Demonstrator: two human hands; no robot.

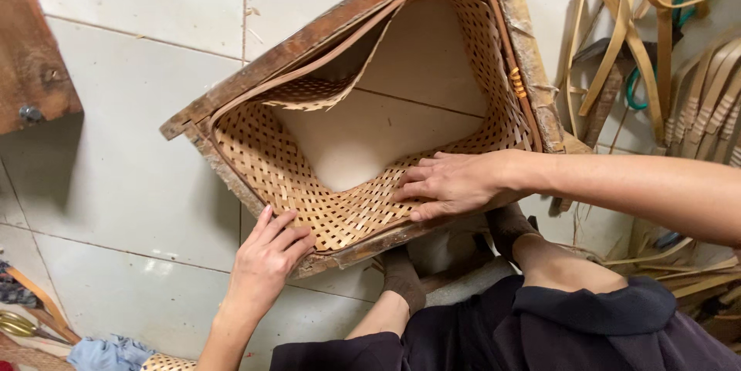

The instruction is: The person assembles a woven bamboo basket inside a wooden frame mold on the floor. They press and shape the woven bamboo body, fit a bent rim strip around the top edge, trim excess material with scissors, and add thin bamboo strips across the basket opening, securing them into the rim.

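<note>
Both hands press flat, fingers apart: left hand (266,259) on the near rim, right hand (451,184) on the pale woven cane panel (324,209) inside the worn square wooden frame (324,27) on the tiled floor (139,186). Hard pressure could crack the loose far weave.

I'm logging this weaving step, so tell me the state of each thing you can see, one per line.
Woven mat: unfinished, open in the middle, pressed inside the frame.
Wooden frame: worn, tilted on the tiled floor.
Left hand: open, fingers on the frame's near edge.
Right hand: flat, pressing the weave.
Bamboo strips: loose, piled at right.
</note>
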